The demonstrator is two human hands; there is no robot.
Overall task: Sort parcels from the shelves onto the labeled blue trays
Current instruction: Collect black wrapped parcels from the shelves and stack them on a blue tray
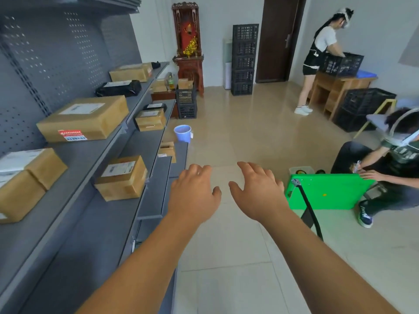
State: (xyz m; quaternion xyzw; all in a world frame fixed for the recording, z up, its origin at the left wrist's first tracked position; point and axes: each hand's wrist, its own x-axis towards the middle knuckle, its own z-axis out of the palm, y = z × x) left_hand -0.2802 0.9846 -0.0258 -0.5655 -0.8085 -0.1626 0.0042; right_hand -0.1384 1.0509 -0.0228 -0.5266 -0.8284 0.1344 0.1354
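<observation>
On your far left the shelves [74, 159] carry the parcels. Two taped boxes sit at the near end of the upper level, with a large flat carton [84, 118] beyond them. One small labelled carton [123, 177] lies on the level below and is the closest to your reach.

I judge that small carton the sensible next pick. Turn left, take it by two opposite sides, and lift it clear of the shelf's front edge before drawing it out. A blue bucket [183, 133] stands on the floor by the shelf's far end, so mind it when you walk.

Your left hand [195, 191] hovers over the tiles just past the shelf edge, fingers loosely spread, holding nothing. Your right hand [258, 191] beside it is equally slack and empty.

Ahead the tiled floor gives open walking room. To the right a green board [326, 191] and a crouching person [390, 168] narrow the passage, so keep wide of them.

The one blue tray [367, 74] I can see rests on the far wooden counter [340, 83], just beside a black crate [342, 64]. Its label cannot be read from here.
</observation>
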